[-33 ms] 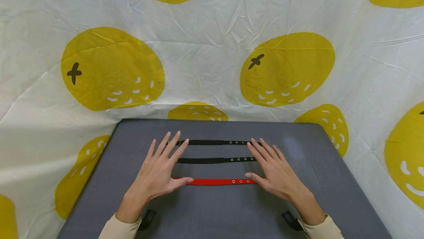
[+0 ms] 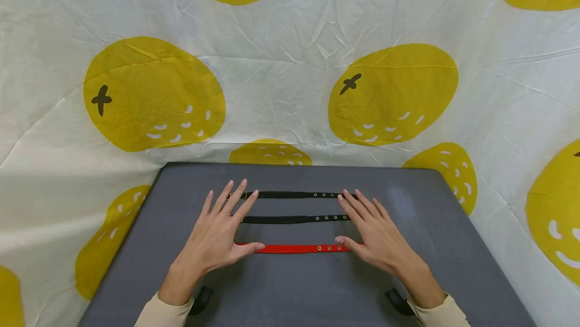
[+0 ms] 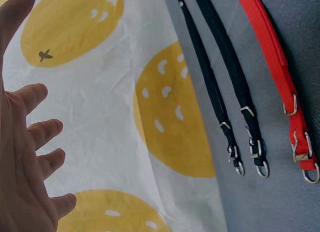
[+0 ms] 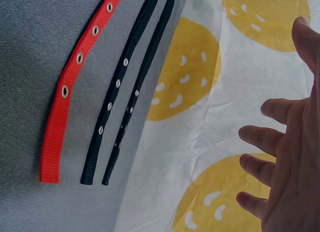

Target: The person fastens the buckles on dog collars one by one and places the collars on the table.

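Note:
Three flat pet collars lie side by side across the grey table: a red collar (image 2: 290, 249) nearest, a black collar (image 2: 278, 220) in the middle and a thinner black collar (image 2: 281, 195) farthest. Metal buckles and D-rings are on their left ends, as on the red collar (image 3: 265, 41) in the left wrist view. Eyelets run along the right ends, seen on the red collar (image 4: 54, 142) in the right wrist view. My left hand (image 2: 213, 239) hovers over the buckle ends, fingers spread. Over the eyelet ends hovers my right hand (image 2: 382, 241), fingers extended. Both hold nothing.
The grey table (image 2: 290, 286) ends at a pale cloth backdrop (image 2: 281, 90) printed with yellow fruit, which also hangs at both sides. A dark piece (image 2: 201, 301) sits below the left wrist and a similar dark piece (image 2: 400, 302) below the right.

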Demonstrator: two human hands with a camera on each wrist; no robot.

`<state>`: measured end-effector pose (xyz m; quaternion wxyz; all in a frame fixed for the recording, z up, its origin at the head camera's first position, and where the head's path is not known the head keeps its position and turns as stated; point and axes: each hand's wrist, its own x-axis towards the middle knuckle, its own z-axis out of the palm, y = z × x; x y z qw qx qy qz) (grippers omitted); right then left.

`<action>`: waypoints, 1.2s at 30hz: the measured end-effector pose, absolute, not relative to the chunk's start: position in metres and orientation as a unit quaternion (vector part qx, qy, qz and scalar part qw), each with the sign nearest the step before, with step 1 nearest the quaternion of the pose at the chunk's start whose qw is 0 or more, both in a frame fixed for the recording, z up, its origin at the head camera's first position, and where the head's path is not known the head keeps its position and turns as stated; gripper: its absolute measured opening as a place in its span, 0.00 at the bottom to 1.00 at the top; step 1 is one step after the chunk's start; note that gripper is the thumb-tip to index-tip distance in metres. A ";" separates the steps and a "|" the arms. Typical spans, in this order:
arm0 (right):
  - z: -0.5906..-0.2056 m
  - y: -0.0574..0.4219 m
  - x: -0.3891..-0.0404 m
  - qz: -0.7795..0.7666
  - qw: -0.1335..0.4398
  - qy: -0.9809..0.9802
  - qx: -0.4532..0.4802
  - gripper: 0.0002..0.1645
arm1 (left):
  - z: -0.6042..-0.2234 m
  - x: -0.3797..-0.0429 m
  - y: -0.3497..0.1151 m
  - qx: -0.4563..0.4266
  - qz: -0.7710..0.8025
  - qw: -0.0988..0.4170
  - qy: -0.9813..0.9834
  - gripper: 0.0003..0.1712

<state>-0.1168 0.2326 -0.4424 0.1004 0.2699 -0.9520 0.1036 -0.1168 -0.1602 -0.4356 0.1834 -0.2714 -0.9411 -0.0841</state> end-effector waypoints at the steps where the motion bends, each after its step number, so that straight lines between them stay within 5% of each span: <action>1: -0.443 0.233 -0.117 0.103 0.101 -0.952 0.270 0.53 | -0.436 -0.116 -0.160 -0.272 -0.085 0.181 -0.941 0.60; 20: -0.450 0.241 -0.116 0.129 0.123 -0.937 0.300 0.60 | -0.443 -0.111 -0.166 -0.273 -0.091 0.195 -0.938 0.59; 27: -0.456 0.253 -0.119 0.164 0.118 -0.939 0.279 0.55 | -0.450 -0.119 -0.175 -0.272 -0.092 0.201 -0.936 0.60; 36: -0.466 0.269 -0.131 0.189 0.210 -0.912 0.297 0.41 | -0.461 -0.137 -0.185 -0.294 -0.117 0.241 -0.918 0.54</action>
